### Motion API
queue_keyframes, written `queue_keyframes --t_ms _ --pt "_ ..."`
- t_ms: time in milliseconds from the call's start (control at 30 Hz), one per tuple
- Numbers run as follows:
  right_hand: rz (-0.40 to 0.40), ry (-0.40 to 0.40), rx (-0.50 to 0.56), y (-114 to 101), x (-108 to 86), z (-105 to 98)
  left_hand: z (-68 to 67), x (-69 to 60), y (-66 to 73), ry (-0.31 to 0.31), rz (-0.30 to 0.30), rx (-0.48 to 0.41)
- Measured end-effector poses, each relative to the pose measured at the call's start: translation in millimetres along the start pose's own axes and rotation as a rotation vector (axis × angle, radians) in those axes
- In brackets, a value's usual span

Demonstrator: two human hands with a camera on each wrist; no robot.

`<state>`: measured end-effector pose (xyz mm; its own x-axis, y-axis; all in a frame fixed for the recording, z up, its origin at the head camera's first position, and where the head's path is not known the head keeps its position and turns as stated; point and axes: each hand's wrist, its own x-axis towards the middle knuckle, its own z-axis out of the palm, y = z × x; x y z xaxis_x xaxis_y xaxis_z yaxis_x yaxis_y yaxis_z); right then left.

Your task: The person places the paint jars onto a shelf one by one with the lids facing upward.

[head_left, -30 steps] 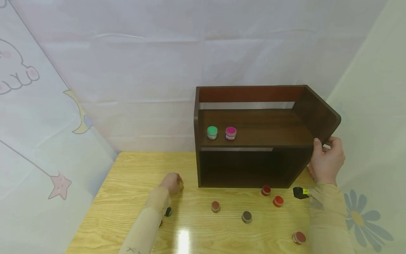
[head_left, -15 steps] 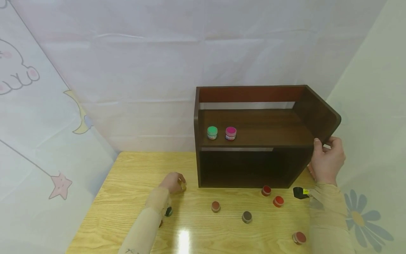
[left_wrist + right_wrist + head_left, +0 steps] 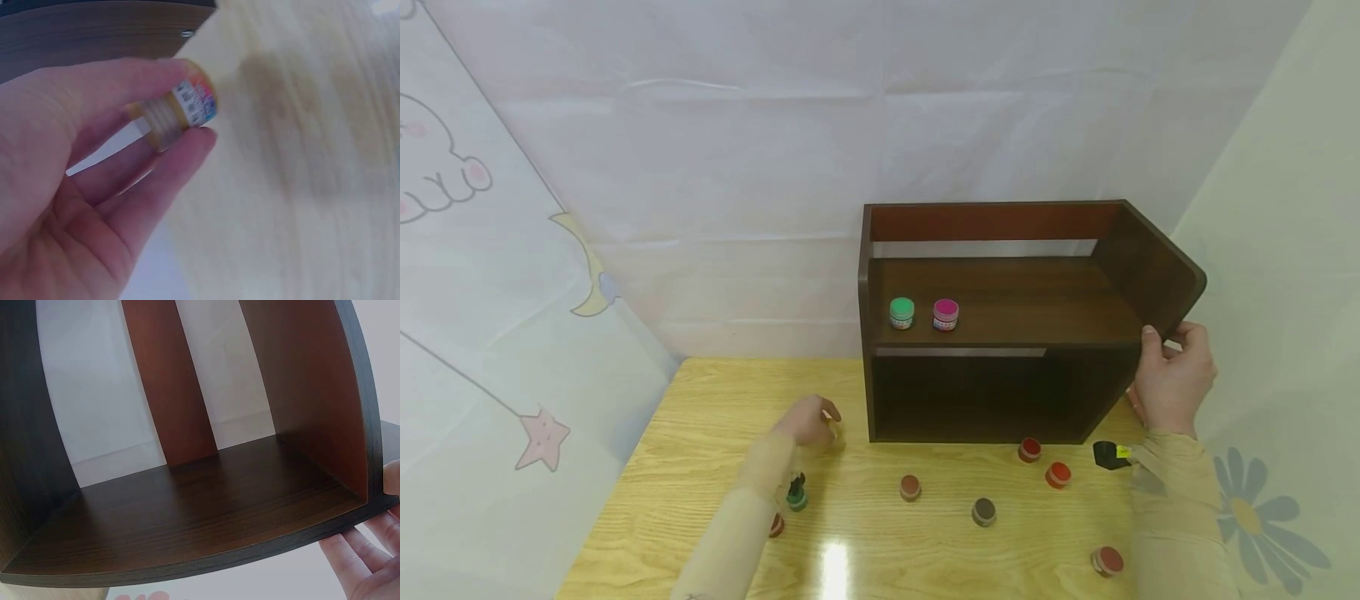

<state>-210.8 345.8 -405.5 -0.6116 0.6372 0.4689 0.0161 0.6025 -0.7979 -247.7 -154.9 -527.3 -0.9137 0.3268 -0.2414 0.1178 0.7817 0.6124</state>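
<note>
In the left wrist view, a small paint jar with an ochre tint and a printed label is pinched between the thumb and fingers of my left hand. From the head view that hand hovers low over the table, left of the dark wooden shelf; the jar is mostly hidden there. My right hand grips the front edge of the shelf's right side panel, fingertips showing below it in the right wrist view. A green-lidded jar and a magenta-lidded jar stand on the shelf's upper board at left.
Several jars are scattered on the wooden table: brown-red, dark brown, two reds near the shelf, another red at front right. A dark green jar sits by the left sleeve. A black object lies by the right sleeve.
My left hand has shifted slightly up and away with the jar, and its sleeve uncovers more of two jars beside it. The right hand and shelf stay put.
</note>
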Motion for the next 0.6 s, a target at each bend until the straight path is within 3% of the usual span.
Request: queue_keyframes --t_ms 133,333,600 --pt "-0.005 0.004 0.009 -0.1 0.2 -0.2 -5.6 1.6 2.6 -0.026 0.022 -0.023" --pt "-0.009 0.001 0.013 0.4 0.2 0.1 -13.0 -1.6 13.0 -0.017 0.052 -0.047" --pt "-0.011 0.007 0.016 -4.8 -1.7 -2.4 -20.9 -8.1 26.6 0.009 0.033 -0.085"
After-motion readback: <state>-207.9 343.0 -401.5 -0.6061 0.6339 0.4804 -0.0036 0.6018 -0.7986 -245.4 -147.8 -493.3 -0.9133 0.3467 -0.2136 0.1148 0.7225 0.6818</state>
